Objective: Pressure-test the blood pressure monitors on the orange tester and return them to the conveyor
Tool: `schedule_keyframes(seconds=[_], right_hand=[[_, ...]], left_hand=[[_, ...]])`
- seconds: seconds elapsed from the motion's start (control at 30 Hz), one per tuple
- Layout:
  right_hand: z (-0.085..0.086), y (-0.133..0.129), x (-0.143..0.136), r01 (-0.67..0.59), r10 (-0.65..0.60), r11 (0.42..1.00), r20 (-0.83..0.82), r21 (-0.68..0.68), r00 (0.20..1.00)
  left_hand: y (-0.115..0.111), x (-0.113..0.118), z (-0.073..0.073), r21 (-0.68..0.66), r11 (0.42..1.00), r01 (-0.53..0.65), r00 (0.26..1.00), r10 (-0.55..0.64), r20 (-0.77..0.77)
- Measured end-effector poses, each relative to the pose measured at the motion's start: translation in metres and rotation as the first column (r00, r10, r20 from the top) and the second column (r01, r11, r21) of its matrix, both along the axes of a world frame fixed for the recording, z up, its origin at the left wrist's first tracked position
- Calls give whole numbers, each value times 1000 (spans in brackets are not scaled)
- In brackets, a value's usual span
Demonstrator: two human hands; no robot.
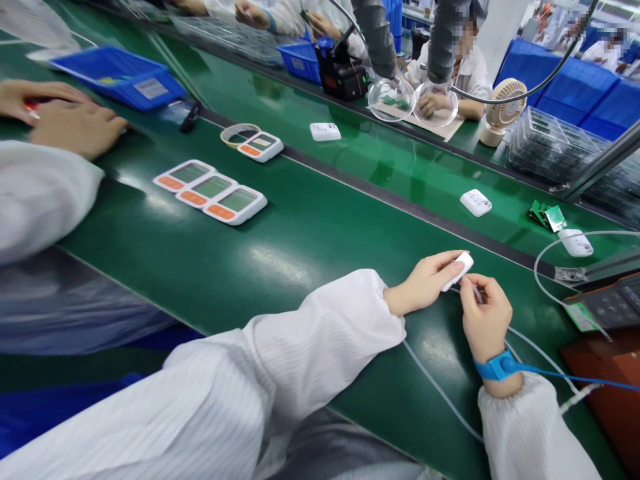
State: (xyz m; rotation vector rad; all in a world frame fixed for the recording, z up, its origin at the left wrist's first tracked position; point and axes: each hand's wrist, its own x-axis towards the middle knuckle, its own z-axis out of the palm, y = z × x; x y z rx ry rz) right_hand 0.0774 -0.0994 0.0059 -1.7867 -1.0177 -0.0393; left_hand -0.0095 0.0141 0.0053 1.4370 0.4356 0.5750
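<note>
My left hand (425, 283) is closed around a small white plastic device (459, 270), thumb lying on top of it. Close by its lower end, my right hand (486, 313) pinches a thin grey cable (479, 295) between thumb and fingers; whether its tip touches the device is hidden. A blue wrist strap (495, 367) with a blue cord circles my right wrist. To the left on the green bench (320, 253) lie three white devices with grey screens and orange buttons (213, 193), side by side. Another such device (260, 145) rests against a tape roll (231, 135).
White devices (476, 203) sit along the green conveyor (400, 173), near several green circuit boards (554, 217). An orange-and-black instrument (613, 310) stands at right. A co-worker's hands (75, 123) work at far left beside a blue tray (123, 77). Other people sit opposite, near a fan (505, 103).
</note>
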Motion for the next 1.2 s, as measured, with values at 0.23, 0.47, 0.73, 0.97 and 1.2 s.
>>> schedule_keyframes(seconds=[0.23, 0.47, 0.73, 0.97, 1.2], right_hand=[[0, -1, 0, 6, -5, 1000, 31, -9, 999], [-2, 0, 2, -7, 5, 999, -38, -35, 999], [-1, 1, 1, -21, 16, 998, -89, -56, 996], [-1, 0, 1, -38, 33, 999, -132, -30, 991], [-2, 0, 1, -30, 28, 999, -124, -15, 992]], left_hand=[[-2, -4, 4, 114, 993, 7, 1000, -4, -25], [-1, -1, 0, 36, 999, 3, 1000, -3, -8], [1, 0, 4, -68, 998, 9, 1000, -9, -6], [2, 0, 6, -124, 992, -9, 1000, 10, 9], [2, -2, 4, -59, 998, -10, 1000, 10, 13]])
